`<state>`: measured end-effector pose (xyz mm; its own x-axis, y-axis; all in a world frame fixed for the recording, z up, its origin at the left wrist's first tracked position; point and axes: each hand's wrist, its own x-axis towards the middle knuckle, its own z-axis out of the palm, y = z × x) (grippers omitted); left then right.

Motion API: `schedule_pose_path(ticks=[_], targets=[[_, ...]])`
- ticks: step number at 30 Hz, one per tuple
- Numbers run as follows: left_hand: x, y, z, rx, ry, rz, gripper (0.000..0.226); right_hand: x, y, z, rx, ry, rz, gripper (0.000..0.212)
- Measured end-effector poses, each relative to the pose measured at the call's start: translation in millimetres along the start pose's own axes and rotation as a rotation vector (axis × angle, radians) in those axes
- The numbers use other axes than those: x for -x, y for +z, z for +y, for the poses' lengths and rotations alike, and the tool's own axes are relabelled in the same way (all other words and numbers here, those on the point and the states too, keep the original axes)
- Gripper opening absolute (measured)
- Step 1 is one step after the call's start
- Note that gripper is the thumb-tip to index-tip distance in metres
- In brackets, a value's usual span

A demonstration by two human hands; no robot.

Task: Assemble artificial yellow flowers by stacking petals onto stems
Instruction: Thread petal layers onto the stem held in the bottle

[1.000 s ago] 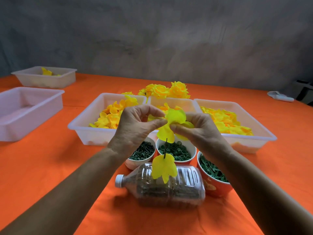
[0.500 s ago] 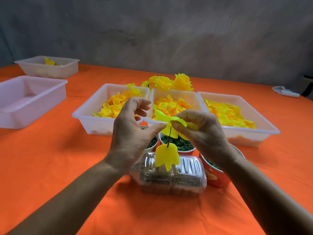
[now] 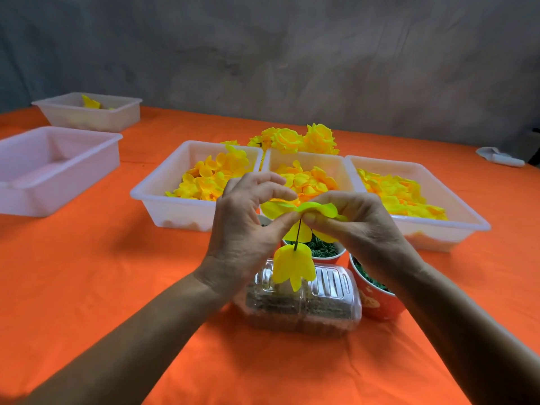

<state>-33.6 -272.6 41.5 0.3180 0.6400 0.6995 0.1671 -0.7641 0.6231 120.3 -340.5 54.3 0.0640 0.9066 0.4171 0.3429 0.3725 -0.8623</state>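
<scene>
— Both hands have dropped a little since a second ago, and the petal layer now lies flatter across the stem top. What's nearest?

— A clear bottle [image 3: 301, 305] on its side on the orange table [image 3: 87, 287], right below the hands. A yellow bud [image 3: 293, 266] hangs head-down on the thin green stem [image 3: 298, 233] just above it.

— And the hands?

— The left hand [image 3: 245, 226] pinches the petal layer [image 3: 309, 206] at the stem's top between thumb and forefinger. The right hand [image 3: 356, 223] pinches the same layer from the other side, fingers curled round it.

— Behind them?

— Cups [image 3: 377, 299] of green parts, one red at the right. Then three white trays [image 3: 163, 197] of loose yellow petals side by side, with finished flowers [image 3: 301, 138] behind the middle one. Far left stand two more trays [image 3: 43, 165].
</scene>
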Motion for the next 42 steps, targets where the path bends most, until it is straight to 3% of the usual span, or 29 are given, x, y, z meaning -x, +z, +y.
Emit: schedule_pose_path(ticks=[5, 9, 14, 21, 31, 38, 40, 42], targets=[[1.5, -2.0, 0.4, 0.06, 0.007, -0.015, 0.014, 0.5, 0.9, -1.5, 0.085, -0.073, 0.017, 0.013], [4.0, -4.0, 0.2, 0.063, 0.06, -0.01, 0.01, 0.0, 0.6, 0.6, 0.422, -0.299, 0.1, 0.009], [7.0, -2.2, -3.7, -0.12, 0.194, 0.021, 0.008, 1.6, -0.9, 3.2, 0.798, -0.649, 0.147, 0.005], [4.3, -0.7, -15.3, -0.331, 0.469, 0.06, 0.004, 3.2, 0.5, 11.4, 0.963, -0.799, 0.207, 0.008], [5.6, -0.4, -18.6, -0.35, 0.495, 0.088, 0.005, 1.2, 0.8, 13.8, 0.963, -0.832, 0.198, 0.017], [6.2, 1.9, -17.9, -0.463, 0.58, 0.149, 0.013, 8.4, 8.6, 21.3, 0.476, -0.52, 0.283, 0.002], [8.3, 2.9, -21.4, -0.492, 0.612, 0.159, 0.016, 9.7, 10.9, 21.9, 0.346, -0.448, 0.296, 0.008], [14.3, 4.3, -26.6, -0.511, 0.643, 0.136, 0.018, 11.6, 11.4, 23.5, 0.367, -0.428, 0.304, 0.013]])
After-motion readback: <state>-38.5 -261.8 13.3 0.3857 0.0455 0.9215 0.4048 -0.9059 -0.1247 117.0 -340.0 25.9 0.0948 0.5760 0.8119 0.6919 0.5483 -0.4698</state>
